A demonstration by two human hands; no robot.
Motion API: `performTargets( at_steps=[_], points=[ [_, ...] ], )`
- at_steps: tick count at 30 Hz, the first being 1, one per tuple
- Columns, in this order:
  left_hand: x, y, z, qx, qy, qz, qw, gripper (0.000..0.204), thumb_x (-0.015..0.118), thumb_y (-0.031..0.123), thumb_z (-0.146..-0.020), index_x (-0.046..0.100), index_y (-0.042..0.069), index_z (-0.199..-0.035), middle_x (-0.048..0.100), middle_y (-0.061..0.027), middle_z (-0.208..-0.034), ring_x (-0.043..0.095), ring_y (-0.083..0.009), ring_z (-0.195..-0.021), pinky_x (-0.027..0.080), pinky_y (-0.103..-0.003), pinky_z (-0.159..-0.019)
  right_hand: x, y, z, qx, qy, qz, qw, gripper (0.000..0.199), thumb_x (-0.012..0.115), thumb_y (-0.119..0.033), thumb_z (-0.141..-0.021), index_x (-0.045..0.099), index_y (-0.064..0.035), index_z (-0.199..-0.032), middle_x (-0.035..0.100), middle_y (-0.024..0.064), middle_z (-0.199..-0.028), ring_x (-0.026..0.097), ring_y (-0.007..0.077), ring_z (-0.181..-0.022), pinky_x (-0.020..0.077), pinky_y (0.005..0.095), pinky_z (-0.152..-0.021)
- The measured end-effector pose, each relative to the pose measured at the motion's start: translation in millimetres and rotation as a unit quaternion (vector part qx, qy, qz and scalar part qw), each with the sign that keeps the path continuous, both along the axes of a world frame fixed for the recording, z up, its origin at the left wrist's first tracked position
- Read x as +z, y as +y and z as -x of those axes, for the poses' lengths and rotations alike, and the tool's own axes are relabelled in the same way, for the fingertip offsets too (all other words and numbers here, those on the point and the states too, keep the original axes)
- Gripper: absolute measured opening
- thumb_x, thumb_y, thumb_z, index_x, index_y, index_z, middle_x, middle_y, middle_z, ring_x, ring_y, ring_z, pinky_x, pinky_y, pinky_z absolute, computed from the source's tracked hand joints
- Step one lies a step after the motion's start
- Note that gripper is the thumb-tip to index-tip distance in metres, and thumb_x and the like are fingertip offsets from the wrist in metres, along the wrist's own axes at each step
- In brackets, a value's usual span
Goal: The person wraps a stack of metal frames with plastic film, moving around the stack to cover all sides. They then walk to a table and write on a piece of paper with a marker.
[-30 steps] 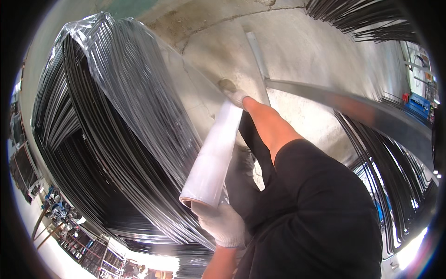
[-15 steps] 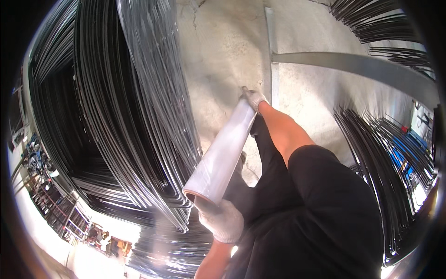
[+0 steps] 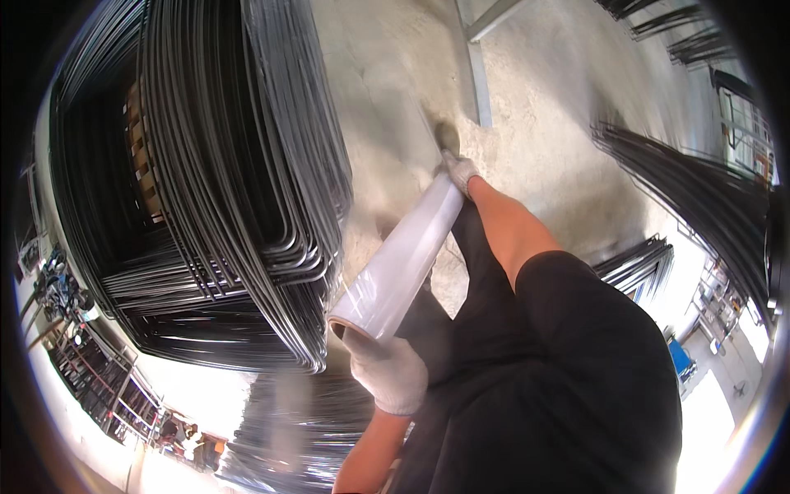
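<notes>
A roll of clear stretch film [image 3: 403, 259] was held between both gloved hands, slanting from lower left to upper right across the middle of the view. The left hand [image 3: 387, 375], in a white work glove, was closed around the near, lower end of the roll, its fingers curled against the open end of the core. The right hand [image 3: 459, 171], also gloved in white, was closed on the far, upper end, with the bare forearm [image 3: 514, 226] running back from it toward the black sleeve [image 3: 592, 346].

The roll sat just beside a tall stack of bent dark steel rods [image 3: 239, 189] on the left, its near end close to the stack's lower corner; whether film touched the rods could not be told. A wooden pallet edge [image 3: 146, 156] showed inside the stack. Beneath the roll lay a pale concrete floor [image 3: 543, 107], crossed by a grey metal bar [image 3: 480, 82]. More bundles of dark rods [image 3: 691, 198] stood well apart on the right.
</notes>
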State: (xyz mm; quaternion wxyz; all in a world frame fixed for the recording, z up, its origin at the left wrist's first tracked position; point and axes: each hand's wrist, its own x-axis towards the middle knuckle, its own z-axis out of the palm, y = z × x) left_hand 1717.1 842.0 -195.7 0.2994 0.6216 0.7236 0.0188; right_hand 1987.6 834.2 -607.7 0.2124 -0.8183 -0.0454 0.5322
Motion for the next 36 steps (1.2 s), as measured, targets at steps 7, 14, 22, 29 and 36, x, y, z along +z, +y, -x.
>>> performTargets(
  at_steps=[7,14,22,29,36],
  points=[
    [11.1,-36.4,69.7,-0.024,-0.014,-0.026,0.999,0.066,0.05,-0.006,-0.08,0.046,-0.013,-0.146,0.07,-0.0377,-0.114,0.07,-0.0567,-0.109,0.055,-0.05,-0.098,-22.6,-59.7,84.8,0.053,-0.028,-0.041,0.997,0.074,0.046,-0.066,-0.106,0.083,-0.0018,-0.118,0.079,0.0237,-0.117,0.072,0.0346,-0.116,0.0516,0.0428,-0.107],
    [22.3,-49.4,118.1,-0.075,0.005,-0.009,0.997,0.06,0.055,-0.006,-0.083,0.047,-0.011,-0.142,0.07,-0.0368,-0.113,0.07,-0.0569,-0.108,0.056,-0.052,-0.095,-7.0,-54.0,131.1,0.064,0.007,-0.054,0.996,0.054,0.05,-0.042,-0.107,0.073,0.0028,-0.126,0.075,0.0251,-0.128,0.071,0.0397,-0.122,0.052,0.0475,-0.106],
    [8.7,-49.5,211.4,-0.128,-0.012,0.062,0.99,0.055,0.059,-0.002,-0.081,0.051,-0.007,-0.135,0.071,-0.0358,-0.108,0.07,-0.0567,-0.106,0.056,-0.056,-0.092,26.3,-56.7,225.5,0.132,0.03,-0.054,0.989,0.039,0.046,-0.025,-0.112,0.063,-0.0053,-0.141,0.075,0.0183,-0.132,0.073,0.0356,-0.119,0.0577,0.0439,-0.1],
    [40.5,-69.2,262.3,-0.147,0.125,0.15,0.97,0.056,0.067,0.008,-0.082,0.049,-0.005,-0.133,0.073,-0.0324,-0.108,0.07,-0.0538,-0.106,0.056,-0.056,-0.093,-23.0,-93.8,361.2,-0.082,0.042,-0.05,0.994,0.07,0.05,-0.071,-0.105,0.084,-0.0105,-0.112,0.079,0.013,-0.122,0.071,0.0287,-0.118,0.0471,0.0408,-0.11],
    [53.5,-51.6,300.3,-0.088,-0.008,0.264,0.96,0.082,0.056,-0.013,-0.075,0.041,-0.003,-0.155,0.055,-0.0178,-0.147,0.056,-0.0254,-0.139,0.042,-0.033,-0.116,-82.3,-117.0,368.8,-0.022,0.068,-0.053,0.996,0.07,0.051,-0.075,-0.102,0.085,-0.0158,-0.118,0.077,0.0146,-0.129,0.066,0.0326,-0.129,0.0446,0.045,-0.115]
  ],
)
